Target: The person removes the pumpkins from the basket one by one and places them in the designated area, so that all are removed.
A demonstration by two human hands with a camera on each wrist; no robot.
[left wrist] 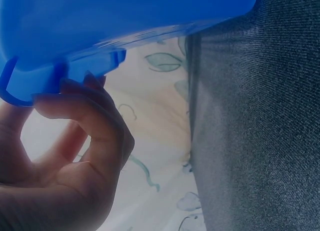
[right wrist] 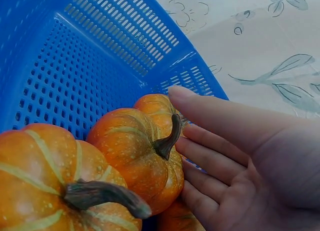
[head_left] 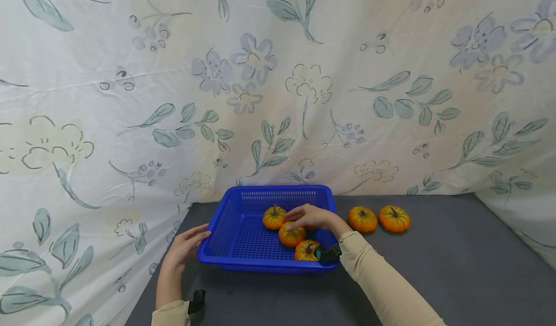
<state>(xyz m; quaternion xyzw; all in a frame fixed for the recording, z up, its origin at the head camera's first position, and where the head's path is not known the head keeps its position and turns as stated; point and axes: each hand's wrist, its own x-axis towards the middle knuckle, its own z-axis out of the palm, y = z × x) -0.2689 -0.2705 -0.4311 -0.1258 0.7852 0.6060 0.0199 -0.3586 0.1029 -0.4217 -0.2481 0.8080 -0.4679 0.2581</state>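
A blue plastic basket (head_left: pixel 269 264) with slotted walls stands on the dark table. My left hand (head_left: pixel 184 246) pinches its left rim, with the fingertips bent against the blue edge in the left wrist view. Inside, on the right half, lie several small orange pumpkins; one pumpkin (head_left: pixel 292 235) is under my right hand (head_left: pixel 314 216). In the right wrist view the fingers of that hand extend loosely along the side of a pumpkin (right wrist: pixel 132 156) with a curved stem, and the thumb stands apart. Another pumpkin is partly hidden by the hand.
Right of the basket, two more pumpkins sit side by side on the table: a nearer pumpkin (head_left: pixel 362 219) and a farther pumpkin (head_left: pixel 394 219). A floral cloth (head_left: pixel 278 138) hangs behind the table and along both sides. Dark straps are around both wrists.
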